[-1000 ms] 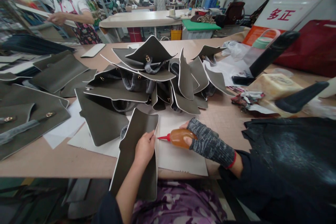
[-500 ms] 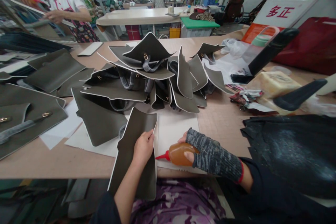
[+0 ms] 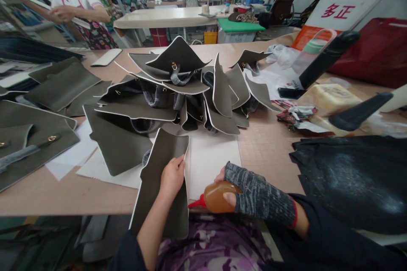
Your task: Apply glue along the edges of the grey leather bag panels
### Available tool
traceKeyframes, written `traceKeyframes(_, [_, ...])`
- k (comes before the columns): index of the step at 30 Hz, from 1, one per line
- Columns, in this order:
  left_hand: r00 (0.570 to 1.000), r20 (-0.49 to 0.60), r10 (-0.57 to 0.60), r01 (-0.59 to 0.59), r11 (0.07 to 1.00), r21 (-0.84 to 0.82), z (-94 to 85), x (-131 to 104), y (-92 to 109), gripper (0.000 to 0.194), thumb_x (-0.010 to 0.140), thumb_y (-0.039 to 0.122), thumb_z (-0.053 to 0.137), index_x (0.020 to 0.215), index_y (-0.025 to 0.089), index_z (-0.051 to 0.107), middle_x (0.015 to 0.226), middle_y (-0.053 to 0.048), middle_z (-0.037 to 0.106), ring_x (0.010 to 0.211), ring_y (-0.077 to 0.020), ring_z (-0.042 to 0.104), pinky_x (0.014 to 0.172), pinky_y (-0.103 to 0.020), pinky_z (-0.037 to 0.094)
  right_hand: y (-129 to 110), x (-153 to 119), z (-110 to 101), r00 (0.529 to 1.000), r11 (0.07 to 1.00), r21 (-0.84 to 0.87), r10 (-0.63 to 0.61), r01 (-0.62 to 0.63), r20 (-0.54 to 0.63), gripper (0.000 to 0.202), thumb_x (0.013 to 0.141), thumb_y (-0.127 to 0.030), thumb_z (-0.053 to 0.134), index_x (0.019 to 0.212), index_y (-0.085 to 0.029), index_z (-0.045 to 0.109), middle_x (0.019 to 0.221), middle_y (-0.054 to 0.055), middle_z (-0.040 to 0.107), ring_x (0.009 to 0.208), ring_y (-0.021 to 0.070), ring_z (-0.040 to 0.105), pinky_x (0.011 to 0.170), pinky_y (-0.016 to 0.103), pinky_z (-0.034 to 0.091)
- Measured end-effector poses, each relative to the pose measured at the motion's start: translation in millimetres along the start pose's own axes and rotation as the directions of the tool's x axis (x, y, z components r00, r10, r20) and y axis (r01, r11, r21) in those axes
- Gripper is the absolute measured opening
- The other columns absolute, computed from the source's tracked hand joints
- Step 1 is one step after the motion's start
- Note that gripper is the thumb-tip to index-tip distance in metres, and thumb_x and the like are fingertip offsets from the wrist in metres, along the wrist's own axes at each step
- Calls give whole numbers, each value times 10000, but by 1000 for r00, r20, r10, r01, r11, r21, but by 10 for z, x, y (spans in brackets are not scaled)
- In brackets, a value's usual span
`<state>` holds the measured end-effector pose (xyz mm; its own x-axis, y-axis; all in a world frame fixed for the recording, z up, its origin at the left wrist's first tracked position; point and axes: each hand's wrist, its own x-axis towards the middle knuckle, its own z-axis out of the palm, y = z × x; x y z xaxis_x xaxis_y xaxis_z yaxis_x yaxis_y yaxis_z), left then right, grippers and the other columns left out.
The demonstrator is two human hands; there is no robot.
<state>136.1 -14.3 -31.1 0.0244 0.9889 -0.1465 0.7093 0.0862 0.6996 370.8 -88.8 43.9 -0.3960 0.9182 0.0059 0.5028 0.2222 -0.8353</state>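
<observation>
My left hand (image 3: pixel 172 176) is closed on a grey-green leather panel (image 3: pixel 168 146) with pale edges, thumb on its face and the other fingers hidden behind. The panel stands tilted over the table's front edge. In my right hand (image 3: pixel 231 190), which wears a grey knitted fingerless glove with a red cuff, lies a squeeze bottle (image 3: pixel 219 197) of amber liquid, probably glue. Its red nozzle (image 3: pixel 197 202) points left and meets or nearly meets the panel's right edge. White paper (image 3: pixel 213 161) lies under and behind both.
Several similar bag panels with wrapped handles (image 3: pixel 178 63) are heaped behind my hands. More panels (image 3: pixel 60 89) lie left. Black sheet material (image 3: pixel 346 178), a black stand (image 3: pixel 330 63) and a yellowish block-shaped container (image 3: pixel 333 97) are at right. A person (image 3: pixel 79 8) stands across the table.
My right hand has moved the bottle downward, its nozzle sliding toward me along the panel's right edge. My left hand keeps its hold. The person across the table has shifted their arms.
</observation>
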Motion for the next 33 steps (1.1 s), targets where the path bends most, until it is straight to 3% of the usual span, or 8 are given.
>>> traceKeyframes(13, [1000, 7, 9, -9, 1000, 3, 5, 4, -24, 320, 851, 225, 446, 1106, 218, 640, 874, -42, 656, 812, -164, 620, 739, -282, 500, 43, -59, -1, 1000, 995, 97, 17, -19, 17, 289, 778, -316, 553, 1064, -274, 557, 984, 28, 618, 899, 216, 595, 812, 359, 487])
traceKeyframes(17, [1000, 12, 14, -14, 1000, 10, 13, 3, -42, 326, 858, 234, 440, 1123, 223, 628, 916, -45, 657, 859, -171, 617, 761, -286, 495, 96, -47, -37, 992, 969, 223, 85, -104, 95, 303, 749, -370, 580, 1019, -234, 593, 959, 34, 639, 874, 219, 600, 784, 365, 486])
traceKeyframes(20, [1000, 7, 12, -12, 1000, 23, 17, 3, -43, 323, 859, 237, 440, 1120, 213, 628, 927, -50, 658, 876, -177, 618, 766, -291, 496, 116, -43, -152, 956, 848, 448, 212, -282, 201, 307, 719, -367, 589, 976, -201, 610, 899, 35, 660, 800, 207, 618, 706, 337, 501])
traceKeyframes(23, [1000, 2, 12, -12, 999, 41, 12, 3, -29, 318, 853, 241, 452, 1113, 200, 630, 938, -59, 663, 872, -181, 619, 768, -298, 500, 179, -93, -254, 911, 584, 700, 295, -412, 290, 323, 691, -359, 565, 962, -186, 602, 879, 55, 675, 775, 217, 640, 677, 337, 512])
traceKeyframes(27, [1000, -5, 17, -16, 998, 65, -13, -20, 14, 324, 860, 250, 438, 1123, 194, 620, 961, -71, 659, 863, -178, 620, 774, -301, 499, 349, -217, -249, 914, 310, 912, 381, -269, 140, 395, 680, -517, 507, 921, -214, 585, 862, 77, 657, 693, 202, 638, 560, 304, 519])
traceKeyframes(30, [999, 15, 48, -49, 991, 125, -34, -85, 78, 333, 869, 198, 402, 1134, 154, 599, 1008, -92, 634, 919, -176, 604, 820, -289, 474, 425, -279, -191, 932, 285, 948, 362, -138, 27, 612, 661, -709, 399, 974, -213, 576, 781, 69, 611, 604, 172, 592, 519, 288, 516])
traceKeyframes(33, [988, 95, 121, -146, 929, 340, -38, -191, 159, 328, 881, 169, 367, 1126, 144, 582, 1018, -96, 596, 928, -178, 585, 815, -277, 457, 427, -296, -155, 933, 395, 916, 350, -65, -85, 572, 729, -686, 358, 1046, -245, 537, 907, 74, 613, 752, 188, 620, 712, 349, 542])
